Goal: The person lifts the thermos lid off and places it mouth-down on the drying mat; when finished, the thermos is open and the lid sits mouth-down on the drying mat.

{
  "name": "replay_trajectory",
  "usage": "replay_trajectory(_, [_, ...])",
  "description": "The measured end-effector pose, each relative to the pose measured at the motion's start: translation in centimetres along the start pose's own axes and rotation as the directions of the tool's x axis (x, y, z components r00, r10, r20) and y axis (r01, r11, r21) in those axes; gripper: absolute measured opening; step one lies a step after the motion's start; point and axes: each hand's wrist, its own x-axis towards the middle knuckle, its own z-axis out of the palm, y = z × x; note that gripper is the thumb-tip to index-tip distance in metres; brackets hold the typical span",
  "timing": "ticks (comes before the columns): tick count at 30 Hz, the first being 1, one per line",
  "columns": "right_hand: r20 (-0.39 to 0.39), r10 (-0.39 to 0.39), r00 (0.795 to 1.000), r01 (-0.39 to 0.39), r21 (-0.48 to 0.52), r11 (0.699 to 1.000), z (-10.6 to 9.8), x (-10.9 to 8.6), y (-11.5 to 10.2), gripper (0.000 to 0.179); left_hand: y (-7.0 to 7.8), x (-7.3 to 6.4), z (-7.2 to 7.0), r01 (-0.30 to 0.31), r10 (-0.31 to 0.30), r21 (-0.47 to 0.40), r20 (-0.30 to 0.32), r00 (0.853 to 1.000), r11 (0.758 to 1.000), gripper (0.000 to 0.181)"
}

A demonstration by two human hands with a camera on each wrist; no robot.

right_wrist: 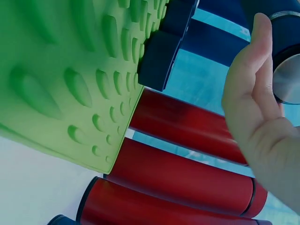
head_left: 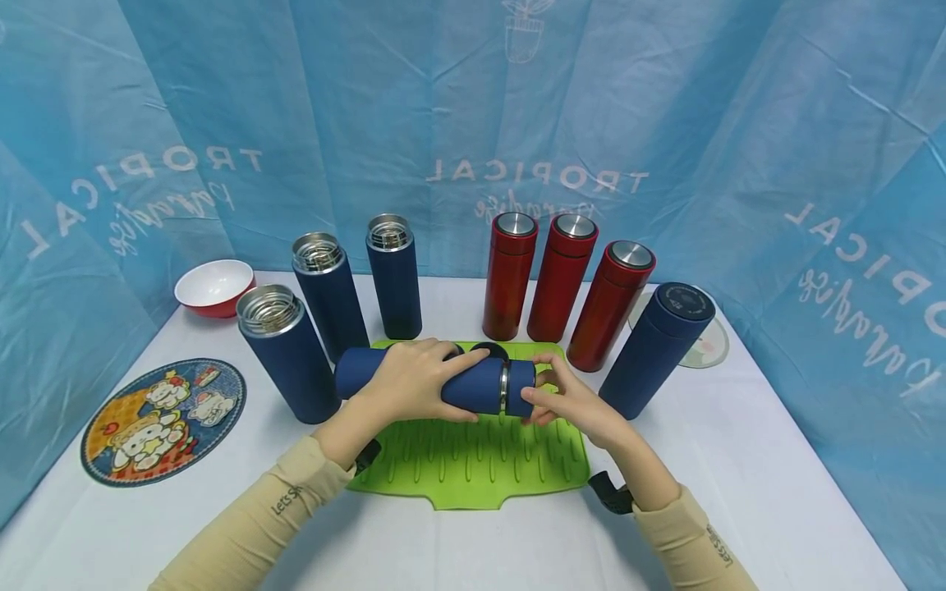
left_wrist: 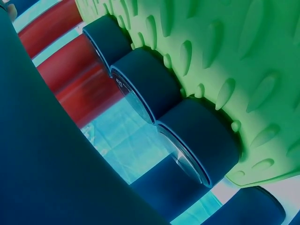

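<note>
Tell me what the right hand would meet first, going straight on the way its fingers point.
The blue cap, which the right hand grips; the bottle body seems to lie just beyond it, though exact depth is hard to judge.

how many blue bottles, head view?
5: three open-topped bottles standing at left, a held bottle in left hand and right hand, a standing bottle at right. None appears hidden.

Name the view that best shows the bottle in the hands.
Head: the bottle shows end to end, though the left hand covers part. Left wrist shows only blue side; right wrist, just its capped end, cut off by the edge.
</note>
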Motion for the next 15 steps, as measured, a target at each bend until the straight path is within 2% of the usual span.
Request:
replay_trajectory(6, [0.024,-0.058,0.998,0.057,0.034,0.998,0.12,-0.07,0.19,0.064,-0.05,0.05,-0.04,-0.005,0.005,0.005,0.008,1.000,1.000,0.086])
replay_trajectory(11, [0.048,-0.117,0.992,0.116,0.040,0.993,0.24,-0.22,0.11,0.069,-0.07,0.01,0.00,0.012,-0.011,-0.015,0.035,0.999,1.000,0.085])
replay_trajectory(15, [0.067,-0.134,0.989,0.130,0.057,0.990,0.15,-0.47,0.12,0.068,-0.08,-0.03,0.04,0.030,-0.028,-0.035,0.047,0.998,0.999,0.085])
